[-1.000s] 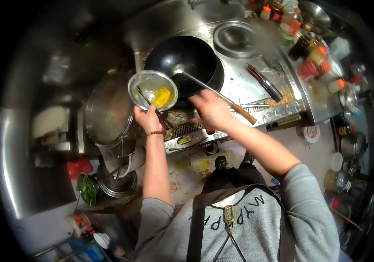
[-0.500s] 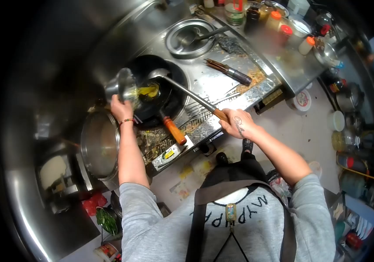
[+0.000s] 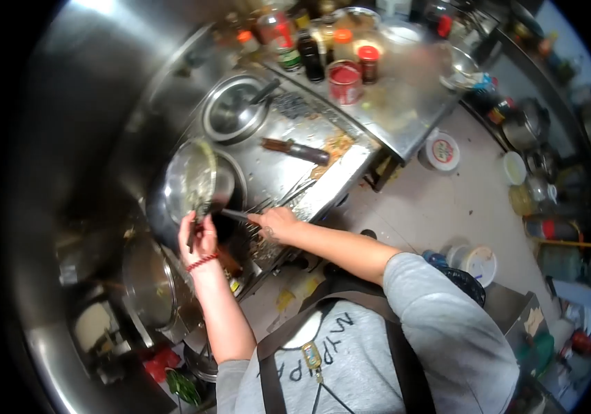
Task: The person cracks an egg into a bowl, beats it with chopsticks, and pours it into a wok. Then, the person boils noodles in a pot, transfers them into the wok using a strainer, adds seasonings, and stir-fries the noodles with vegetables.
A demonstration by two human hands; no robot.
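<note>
My left hand (image 3: pixel 200 243), with a red beaded bracelet at the wrist, holds a metal bowl (image 3: pixel 188 181) tilted above the wok (image 3: pixel 161 224). Dark chopsticks show between its fingers, and a pale residue coats the bowl's inside. The bowl hides much of the wok. My right hand (image 3: pixel 273 224) is closed round the handle of a ladle (image 3: pixel 235 215), whose head is hidden behind the bowl. What lies inside the wok cannot be made out.
A large pot (image 3: pixel 149 286) stands left of the wok. Behind are a round metal basin (image 3: pixel 235 109) and a brush-like tool (image 3: pixel 295 150) on the steel stove top. Bottles and a red can (image 3: pixel 344 83) stand on the side counter. A white tub (image 3: pixel 440 152) is on the floor.
The bowl went from held upright to tilted over the wok, and yellow food came out of it. My right hand took hold of the ladle and moved closer to the bowl. The view has turned.
</note>
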